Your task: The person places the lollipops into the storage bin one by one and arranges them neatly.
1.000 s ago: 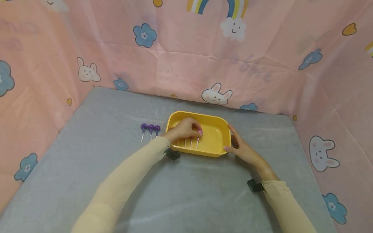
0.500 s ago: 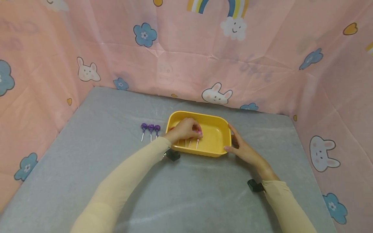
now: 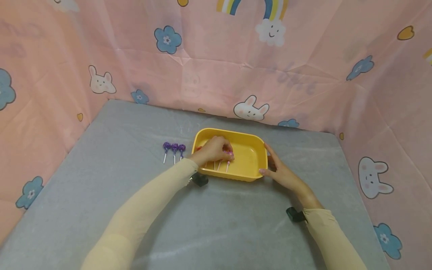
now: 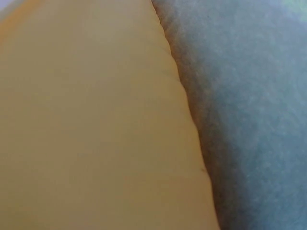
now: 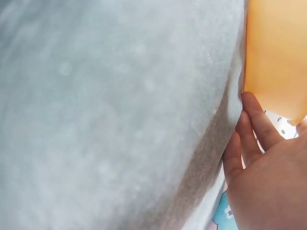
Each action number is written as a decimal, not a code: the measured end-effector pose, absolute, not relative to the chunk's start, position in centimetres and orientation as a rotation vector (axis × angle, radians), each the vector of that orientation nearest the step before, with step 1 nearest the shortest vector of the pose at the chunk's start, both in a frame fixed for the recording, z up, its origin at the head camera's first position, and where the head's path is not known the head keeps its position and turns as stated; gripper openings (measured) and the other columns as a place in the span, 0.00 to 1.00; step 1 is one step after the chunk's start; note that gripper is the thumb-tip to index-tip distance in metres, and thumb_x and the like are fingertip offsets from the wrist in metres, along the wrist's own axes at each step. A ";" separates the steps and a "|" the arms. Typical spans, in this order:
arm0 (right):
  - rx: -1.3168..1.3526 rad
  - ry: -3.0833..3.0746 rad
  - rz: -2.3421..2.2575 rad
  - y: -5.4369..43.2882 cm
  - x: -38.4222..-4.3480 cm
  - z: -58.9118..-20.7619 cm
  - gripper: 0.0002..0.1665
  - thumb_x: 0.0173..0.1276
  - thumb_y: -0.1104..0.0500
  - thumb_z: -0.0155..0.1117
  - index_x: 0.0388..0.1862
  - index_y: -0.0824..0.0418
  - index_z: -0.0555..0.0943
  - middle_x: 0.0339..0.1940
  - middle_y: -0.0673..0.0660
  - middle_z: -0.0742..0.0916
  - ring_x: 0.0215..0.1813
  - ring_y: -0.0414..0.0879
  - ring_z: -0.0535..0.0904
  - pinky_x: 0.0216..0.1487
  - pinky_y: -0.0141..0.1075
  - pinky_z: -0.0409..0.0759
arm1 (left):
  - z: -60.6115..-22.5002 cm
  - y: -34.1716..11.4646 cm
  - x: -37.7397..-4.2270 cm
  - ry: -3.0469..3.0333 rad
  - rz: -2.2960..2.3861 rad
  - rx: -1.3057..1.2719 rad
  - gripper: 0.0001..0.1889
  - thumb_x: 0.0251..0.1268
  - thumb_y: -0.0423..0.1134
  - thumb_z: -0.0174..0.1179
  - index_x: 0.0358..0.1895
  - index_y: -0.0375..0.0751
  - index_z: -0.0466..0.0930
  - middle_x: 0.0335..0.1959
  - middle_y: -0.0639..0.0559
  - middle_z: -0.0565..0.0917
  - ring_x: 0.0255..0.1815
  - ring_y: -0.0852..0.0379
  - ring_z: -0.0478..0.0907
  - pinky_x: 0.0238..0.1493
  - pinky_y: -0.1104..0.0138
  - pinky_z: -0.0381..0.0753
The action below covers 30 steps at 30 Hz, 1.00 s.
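In the head view my left hand (image 3: 215, 149) reaches into a yellow plastic basin (image 3: 249, 175) and pinches a pink lollipop (image 3: 230, 154) by its wrapped head. Several white lollipop sticks (image 3: 218, 165) lie side by side beneath the hand, their heads mostly hidden. A bit of red (image 3: 200, 148) shows at the basin's left end. My right hand (image 3: 281, 173) holds the basin's right end, thumb at the near rim corner and fingers along the outer wall. The right wrist view shows those fingers (image 5: 256, 117) against the basin. Only the basin's outer wall (image 4: 96, 120) and tabletop fill the left wrist view.
Three purple lollipops (image 3: 174, 147) lie in a row on the grey cloth-covered table (image 3: 236, 221), just left of the basin. A pink printed curtain (image 3: 209, 75) encloses the table's back and sides.
My left hand shifts the pink lollipop very slightly left inside the basin, and the sticks under it tilt a little. My right hand stays in place on the basin.
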State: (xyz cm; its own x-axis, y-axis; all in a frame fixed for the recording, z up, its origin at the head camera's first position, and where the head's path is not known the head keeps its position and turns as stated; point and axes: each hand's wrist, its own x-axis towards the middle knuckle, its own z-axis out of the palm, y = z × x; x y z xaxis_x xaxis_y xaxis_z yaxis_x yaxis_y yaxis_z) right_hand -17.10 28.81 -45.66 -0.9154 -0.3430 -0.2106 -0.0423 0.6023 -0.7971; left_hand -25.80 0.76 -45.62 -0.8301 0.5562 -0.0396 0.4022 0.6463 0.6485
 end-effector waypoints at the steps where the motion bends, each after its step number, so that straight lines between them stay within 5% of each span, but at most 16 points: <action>1: -0.318 2.489 -1.228 28.8 -17.1 -45.7 0.57 0.71 0.53 0.64 0.79 0.30 0.34 0.68 0.66 0.72 0.66 0.59 0.71 0.70 0.61 0.69 | -45.6 0.8 -25.8 2.631 0.955 0.780 0.12 0.54 0.49 0.74 0.36 0.47 0.88 0.31 0.54 0.84 0.38 0.58 0.75 0.41 0.70 0.72; 30: -0.257 2.504 -1.185 28.8 -16.9 -45.4 0.57 0.70 0.49 0.65 0.79 0.28 0.33 0.68 0.65 0.73 0.67 0.60 0.70 0.71 0.63 0.67 | -45.2 0.7 -25.6 2.593 0.963 0.773 0.13 0.55 0.47 0.73 0.40 0.44 0.89 0.35 0.53 0.88 0.38 0.58 0.77 0.44 0.70 0.75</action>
State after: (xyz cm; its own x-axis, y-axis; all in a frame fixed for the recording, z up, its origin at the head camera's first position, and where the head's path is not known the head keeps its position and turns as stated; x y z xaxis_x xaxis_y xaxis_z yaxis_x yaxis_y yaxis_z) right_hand -16.89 28.76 -45.36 -0.9194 -0.3112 -0.2406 -0.0113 0.6322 -0.7747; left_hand -25.62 0.73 -45.23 -0.8216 0.5666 -0.0630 0.3882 0.6369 0.6661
